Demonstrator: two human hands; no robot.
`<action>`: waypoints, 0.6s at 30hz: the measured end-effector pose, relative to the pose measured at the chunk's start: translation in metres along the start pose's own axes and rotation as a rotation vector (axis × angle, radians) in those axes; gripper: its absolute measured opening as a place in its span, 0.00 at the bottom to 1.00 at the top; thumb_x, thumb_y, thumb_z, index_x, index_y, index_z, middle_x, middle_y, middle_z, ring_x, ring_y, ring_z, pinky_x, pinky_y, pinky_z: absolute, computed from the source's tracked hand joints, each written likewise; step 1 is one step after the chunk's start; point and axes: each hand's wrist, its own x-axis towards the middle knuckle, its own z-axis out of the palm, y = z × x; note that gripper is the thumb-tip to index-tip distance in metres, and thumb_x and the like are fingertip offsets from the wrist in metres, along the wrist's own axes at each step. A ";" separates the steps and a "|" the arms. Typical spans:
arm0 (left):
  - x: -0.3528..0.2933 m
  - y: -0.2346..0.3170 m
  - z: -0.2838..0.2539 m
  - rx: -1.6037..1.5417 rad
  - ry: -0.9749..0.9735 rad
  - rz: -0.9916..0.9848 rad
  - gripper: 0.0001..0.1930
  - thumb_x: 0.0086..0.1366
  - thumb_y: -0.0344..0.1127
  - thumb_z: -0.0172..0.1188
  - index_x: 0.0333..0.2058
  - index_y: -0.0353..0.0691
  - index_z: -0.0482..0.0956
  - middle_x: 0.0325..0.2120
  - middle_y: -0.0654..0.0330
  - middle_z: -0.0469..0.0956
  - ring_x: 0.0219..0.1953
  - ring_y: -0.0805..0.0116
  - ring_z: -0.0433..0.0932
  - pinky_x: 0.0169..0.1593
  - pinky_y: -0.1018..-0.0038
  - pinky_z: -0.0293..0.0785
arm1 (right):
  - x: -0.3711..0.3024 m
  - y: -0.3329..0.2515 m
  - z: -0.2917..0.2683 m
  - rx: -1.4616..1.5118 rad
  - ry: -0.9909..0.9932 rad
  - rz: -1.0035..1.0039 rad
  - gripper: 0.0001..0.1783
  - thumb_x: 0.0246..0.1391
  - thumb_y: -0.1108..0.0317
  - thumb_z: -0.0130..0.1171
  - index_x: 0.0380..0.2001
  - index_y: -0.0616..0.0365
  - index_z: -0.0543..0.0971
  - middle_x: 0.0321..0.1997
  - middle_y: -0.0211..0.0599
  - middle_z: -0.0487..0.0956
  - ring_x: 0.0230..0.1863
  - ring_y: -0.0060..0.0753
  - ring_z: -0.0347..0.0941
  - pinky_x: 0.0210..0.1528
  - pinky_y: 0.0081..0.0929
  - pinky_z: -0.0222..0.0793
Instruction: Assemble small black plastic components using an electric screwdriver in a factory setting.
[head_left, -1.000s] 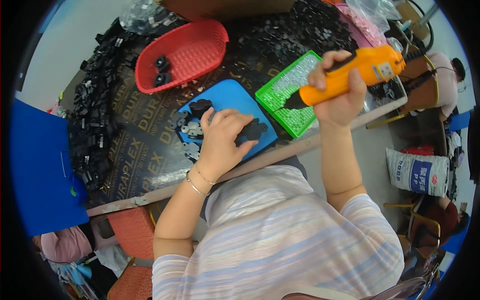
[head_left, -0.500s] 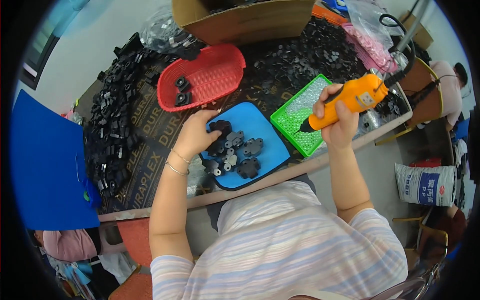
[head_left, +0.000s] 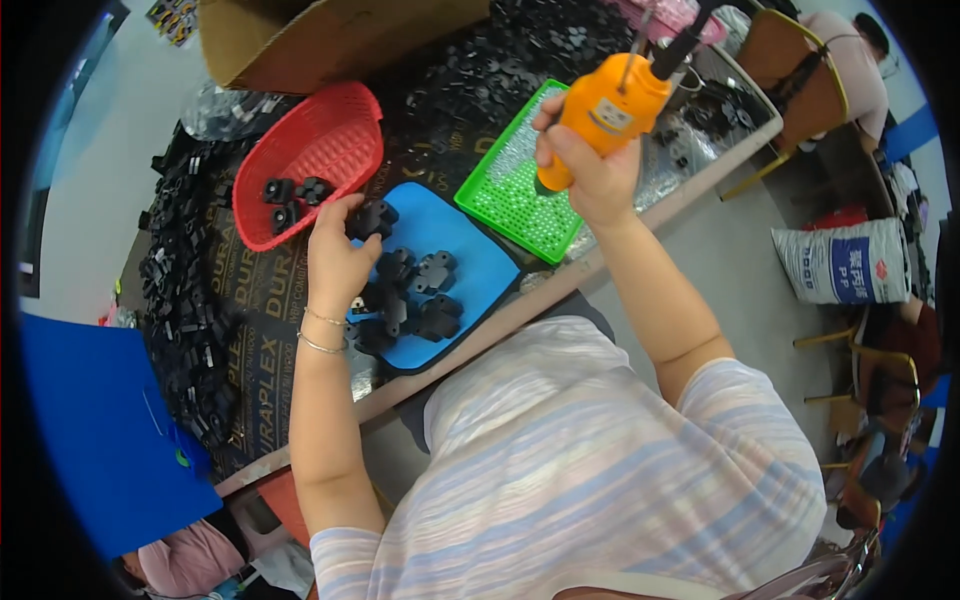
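My left hand point(head_left: 340, 248) is at the far left edge of a blue mat point(head_left: 475, 270), its thumb and fingers closed around a black plastic part point(head_left: 375, 220). Several similar black parts point(head_left: 436, 272) lie on the mat beside it. Just beyond the fingers sits a red basket point(head_left: 345, 135) with three black parts point(head_left: 278, 190) in its near end. My right hand point(head_left: 597, 180) grips an orange electric screwdriver point(head_left: 610, 105) over a green perforated tray point(head_left: 500, 213). The screwdriver points down and to the left; its bit is hard to make out.
A cardboard box point(head_left: 270, 45) stands at the back. Black parts are heaped along the left point(head_left: 185, 290), and small black pieces point(head_left: 520, 55) are spread at the back. A cable point(head_left: 690, 45) runs up from the screwdriver. Another person point(head_left: 845, 60) sits at the far right.
The view has shifted, so the table appears farther left. My left hand has moved toward the red basket. Three parts now show in the basket, where two showed before. The screwdriver remains in my right hand.
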 end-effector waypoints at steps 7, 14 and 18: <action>-0.020 0.084 0.036 -0.139 -0.258 0.189 0.21 0.41 0.24 0.62 0.39 0.34 0.73 0.34 0.51 0.72 0.39 0.55 0.73 0.41 0.70 0.70 | 0.000 0.011 -0.007 -0.019 -0.033 -0.055 0.12 0.46 0.78 0.56 0.37 0.66 0.71 0.30 0.39 0.75 0.22 0.23 0.70 0.25 0.18 0.67; -0.045 0.082 0.062 0.127 -0.280 0.155 0.20 0.41 0.29 0.65 0.37 0.38 0.74 0.33 0.56 0.73 0.38 0.57 0.73 0.52 0.64 0.63 | 0.001 0.018 -0.010 -0.071 -0.062 -0.092 0.12 0.46 0.77 0.57 0.37 0.66 0.72 0.29 0.38 0.75 0.21 0.21 0.70 0.23 0.17 0.67; -0.048 0.080 0.064 0.178 -0.265 0.124 0.21 0.43 0.33 0.66 0.39 0.39 0.74 0.34 0.57 0.74 0.41 0.60 0.72 0.60 0.54 0.49 | 0.003 0.021 -0.013 -0.075 -0.078 -0.067 0.11 0.46 0.78 0.56 0.35 0.66 0.72 0.27 0.37 0.75 0.20 0.21 0.70 0.22 0.17 0.67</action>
